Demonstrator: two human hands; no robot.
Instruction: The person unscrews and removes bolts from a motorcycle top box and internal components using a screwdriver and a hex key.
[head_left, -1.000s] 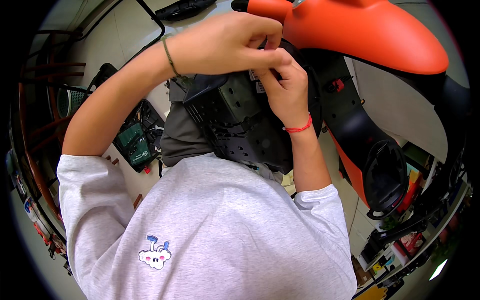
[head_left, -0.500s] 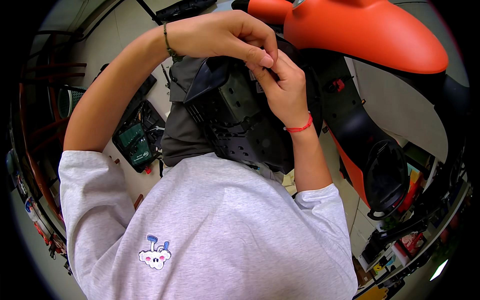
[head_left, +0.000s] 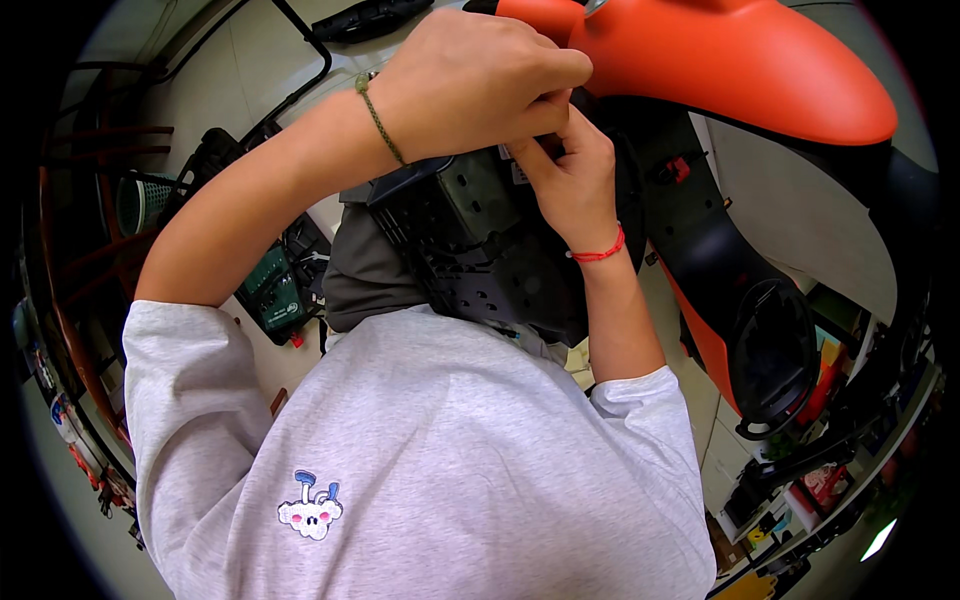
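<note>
My left hand [head_left: 480, 85], with a green braided cord at its wrist, is bent over at the top middle. Its fingers are curled closed, and their tips meet those of my right hand [head_left: 572, 185]. That hand, wearing a red cord, has thumb and fingers pinched together. Whatever lies between the fingertips is hidden behind my left hand. Beneath both hands, a black plastic housing [head_left: 470, 250] with slots and round holes rests against my lap. Part of a pale label shows on it beside my right thumb.
An orange and black scooter-like body [head_left: 740, 70] rises close on the right, with a black footboard [head_left: 730, 240] below it. On the floor at left lies an open tool case [head_left: 275, 290] with a green panel. A ribbed basket [head_left: 140, 205] stands farther left.
My left hand has turned over and shifted right, its back now covering the fingertips. The small dark thing seen between the fingers is no longer visible. My right hand has barely moved.
</note>
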